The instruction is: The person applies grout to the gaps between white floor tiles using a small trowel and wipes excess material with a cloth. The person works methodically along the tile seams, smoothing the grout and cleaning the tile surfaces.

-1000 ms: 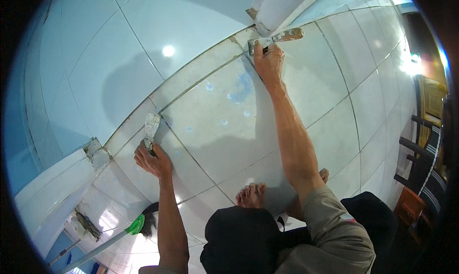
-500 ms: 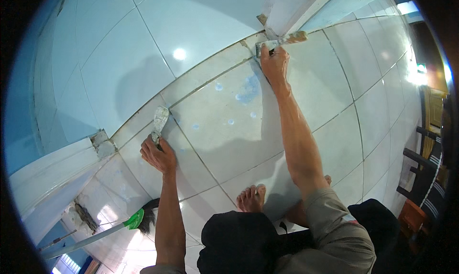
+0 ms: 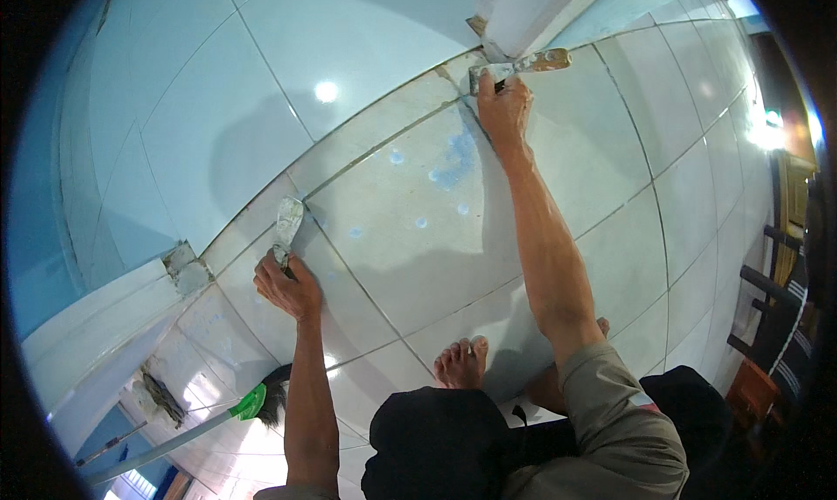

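My left hand [image 3: 288,286] is closed around the grip of a putty knife [image 3: 289,221]. Its pale, smeared blade points away from me, the tip at a tile joint. Farther off to the right, my right hand [image 3: 506,108] pinches a scraper [image 3: 493,73] near its whitish, dirty metal end. The scraper's brown handle [image 3: 547,60] sticks out to the right past my fingers. That tool is held low by the foot of the white door frame [image 3: 532,12], over the joint along a narrow tile strip [image 3: 384,129]. Its working edge is partly hidden.
Pale blue smudges [image 3: 452,162] mark the floor tile [image 3: 410,247] between my arms. Broken plaster [image 3: 186,269] shows at the left wall end. A green broom [image 3: 251,404] and a grey rag [image 3: 161,395] are at lower left. Dark furniture [image 3: 776,282] stands at right.
My right hand and the scraper have shifted slightly to the right. My left hand with the putty knife has hardly moved.
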Action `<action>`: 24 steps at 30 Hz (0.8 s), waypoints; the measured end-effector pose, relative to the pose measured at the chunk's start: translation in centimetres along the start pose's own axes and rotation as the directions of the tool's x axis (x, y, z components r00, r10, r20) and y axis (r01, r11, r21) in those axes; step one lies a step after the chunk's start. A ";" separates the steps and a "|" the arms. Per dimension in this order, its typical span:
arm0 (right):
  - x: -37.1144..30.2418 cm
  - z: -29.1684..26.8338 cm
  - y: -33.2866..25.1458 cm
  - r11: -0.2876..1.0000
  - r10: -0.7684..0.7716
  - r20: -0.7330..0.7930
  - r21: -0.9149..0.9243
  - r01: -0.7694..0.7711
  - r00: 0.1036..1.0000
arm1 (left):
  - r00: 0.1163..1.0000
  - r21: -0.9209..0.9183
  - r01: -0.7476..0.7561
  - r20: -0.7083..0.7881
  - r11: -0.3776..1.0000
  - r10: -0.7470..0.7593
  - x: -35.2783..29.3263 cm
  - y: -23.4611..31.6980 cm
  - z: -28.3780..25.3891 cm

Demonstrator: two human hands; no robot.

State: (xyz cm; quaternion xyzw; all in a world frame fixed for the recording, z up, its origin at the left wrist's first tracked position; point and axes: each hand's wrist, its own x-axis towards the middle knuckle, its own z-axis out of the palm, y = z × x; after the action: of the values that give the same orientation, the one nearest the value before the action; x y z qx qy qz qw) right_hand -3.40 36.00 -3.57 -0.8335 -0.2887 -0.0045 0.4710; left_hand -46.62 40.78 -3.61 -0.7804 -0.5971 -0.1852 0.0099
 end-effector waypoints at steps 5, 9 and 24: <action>0.7 -2.1 0.0 0.977 -0.113 0.172 -0.161 0.141 0.979 | 0.999 0.006 -0.012 0.032 1.000 0.012 -0.2 -0.7 0.3; -1.5 -3.2 -0.2 0.845 -0.429 0.232 -0.240 0.478 0.873 | 1.000 0.004 0.000 0.022 1.000 0.000 0.0 -0.2 -0.1; 0.2 0.3 -2.9 0.554 -0.323 0.474 -0.607 0.570 0.819 | 1.000 -0.024 0.001 0.023 1.000 -0.001 0.0 -0.6 0.1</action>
State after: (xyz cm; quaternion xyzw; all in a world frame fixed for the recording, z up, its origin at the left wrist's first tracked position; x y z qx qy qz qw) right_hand -4.72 37.53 -1.39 -0.8362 -0.5364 -0.1096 0.0327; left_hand -47.13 40.91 -3.80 -0.7823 -0.5954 -0.1830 -0.0064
